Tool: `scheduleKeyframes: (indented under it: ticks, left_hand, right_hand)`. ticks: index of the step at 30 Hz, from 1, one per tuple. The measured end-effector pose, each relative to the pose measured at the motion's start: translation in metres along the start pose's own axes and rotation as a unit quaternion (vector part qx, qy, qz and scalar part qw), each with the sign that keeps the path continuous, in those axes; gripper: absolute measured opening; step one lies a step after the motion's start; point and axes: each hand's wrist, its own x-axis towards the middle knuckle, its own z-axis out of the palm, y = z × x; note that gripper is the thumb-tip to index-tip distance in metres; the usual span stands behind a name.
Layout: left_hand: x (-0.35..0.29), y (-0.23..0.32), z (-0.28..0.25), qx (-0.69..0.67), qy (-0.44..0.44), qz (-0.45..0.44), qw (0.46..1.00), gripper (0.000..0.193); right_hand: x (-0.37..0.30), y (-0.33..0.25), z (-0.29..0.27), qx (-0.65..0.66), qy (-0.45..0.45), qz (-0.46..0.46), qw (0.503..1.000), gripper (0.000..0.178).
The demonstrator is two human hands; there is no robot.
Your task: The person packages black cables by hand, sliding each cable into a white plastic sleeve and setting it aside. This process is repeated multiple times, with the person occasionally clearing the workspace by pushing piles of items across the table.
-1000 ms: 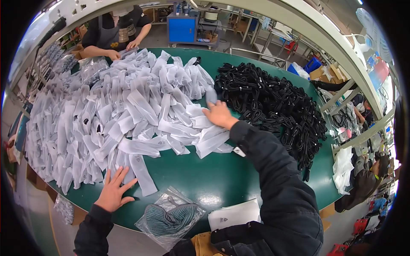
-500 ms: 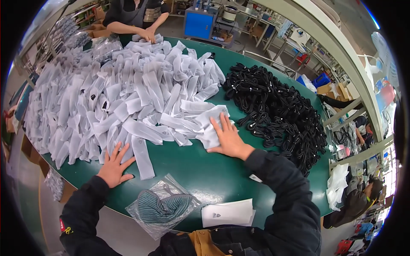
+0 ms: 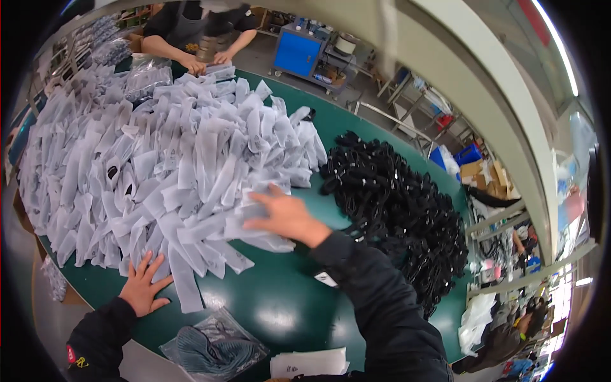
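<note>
Sorting of flat white plastic sleeves [image 3: 172, 159] is judged to be the step in hand; they are heaped across the left and middle of the green worktop [image 3: 280, 299], with a heap of black straps [image 3: 394, 204] lying to the right of them. The right hand [image 3: 283, 216] is laid flat on the near edge of the white heap, its fingers [image 3: 258, 223] spread apart and pressed on a few loose sleeves, nothing being clamped; the left hand [image 3: 141, 290] is rested palm-down on the worktop, fingers apart, touching the lowest sleeve. A clear bag of grey-blue fabric [image 3: 213, 347] and a stack of white paper sheets [image 3: 309, 363] are seen at the near edge; another person's hands [image 3: 207, 60] are at work at the far side. The next move is judged to call for fingers closed on one sleeve, so that it is drawn free without the neighbours being dragged along.
</note>
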Motion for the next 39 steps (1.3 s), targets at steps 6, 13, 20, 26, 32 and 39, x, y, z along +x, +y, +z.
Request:
scheduleKeyframes:
  ticks: [6,13,20,26,32,39]
  left_hand:
    - [0.006,0.003,-0.002,-0.007,0.020,0.020,1.000,0.063]
    - [0.008,0.003,-0.007,-0.030,0.044,0.044,0.998,0.061]
    - [0.011,0.000,-0.010,-0.036,0.048,0.024,0.998,0.060]
    - [0.007,0.003,-0.009,-0.007,0.077,0.035,0.996,0.061]
    - [0.011,0.004,-0.011,0.007,0.080,0.052,0.995,0.059]
    - [0.006,0.004,-0.009,0.003,0.075,0.041,0.996,0.062]
  right_hand:
    - [0.085,0.162,-0.029,-0.108,0.381,0.148,0.906,0.061]
    - [0.150,0.190,-0.014,0.015,0.247,0.151,0.957,0.063]
    - [0.148,0.173,-0.081,-0.138,0.198,0.099,0.965,0.046]
    - [0.173,0.237,-0.066,-0.168,0.216,0.107,0.956,0.049]
    - [0.186,0.251,-0.056,-0.049,0.246,0.129,0.960,0.044]
    - [0.137,0.197,-0.071,-0.161,0.153,0.320,0.921,0.038]
